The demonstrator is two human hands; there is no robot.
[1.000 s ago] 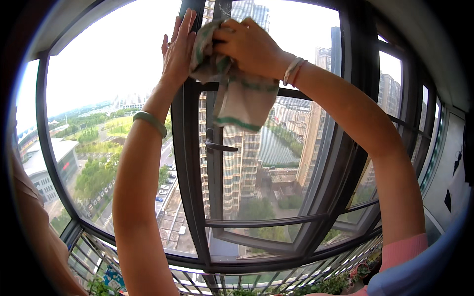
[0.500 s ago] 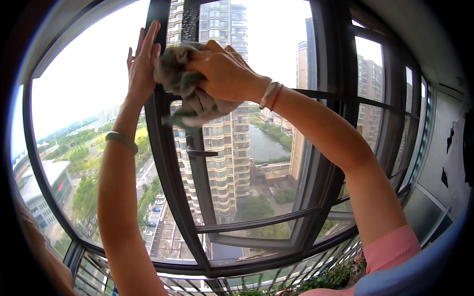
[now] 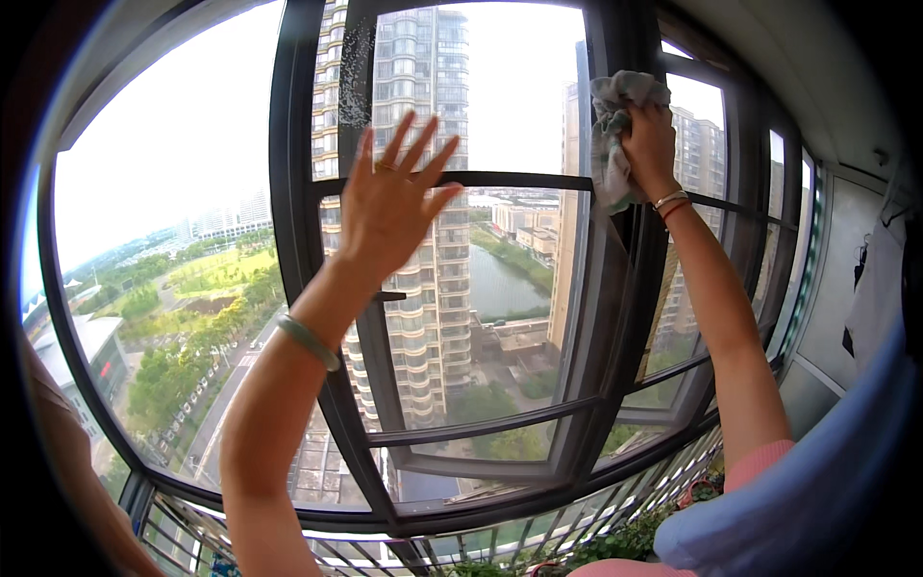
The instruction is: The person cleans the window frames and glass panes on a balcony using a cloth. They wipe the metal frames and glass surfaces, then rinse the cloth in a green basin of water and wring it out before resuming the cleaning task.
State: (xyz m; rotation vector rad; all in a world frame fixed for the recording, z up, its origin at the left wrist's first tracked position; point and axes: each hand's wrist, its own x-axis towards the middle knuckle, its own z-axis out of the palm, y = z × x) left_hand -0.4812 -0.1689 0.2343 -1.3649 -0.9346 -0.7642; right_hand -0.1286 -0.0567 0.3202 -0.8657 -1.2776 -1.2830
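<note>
My right hand (image 3: 651, 144) grips a crumpled grey-green cleaning cloth (image 3: 613, 135). The cloth lies against the dark window frame (image 3: 630, 43) on the right side of the middle window. My left hand (image 3: 392, 207) is raised with its fingers spread, holding nothing. It is in front of the middle window, near the horizontal bar (image 3: 529, 181); whether it touches the glass I cannot tell. White droplets or specks (image 3: 357, 77) show on the upper left part of the pane. A window handle (image 3: 389, 296) sticks out just below my left hand.
A metal railing (image 3: 365, 555) runs along the bottom, with green potted plants (image 3: 625, 543) by it. More framed windows continue to the right. Pale clothing (image 3: 877, 279) hangs at the far right. Tall buildings (image 3: 423, 346) and water stand outside.
My right hand has carried the cloth from the left frame post across to the right one. My left hand has left that post and moved right, in front of the pane.
</note>
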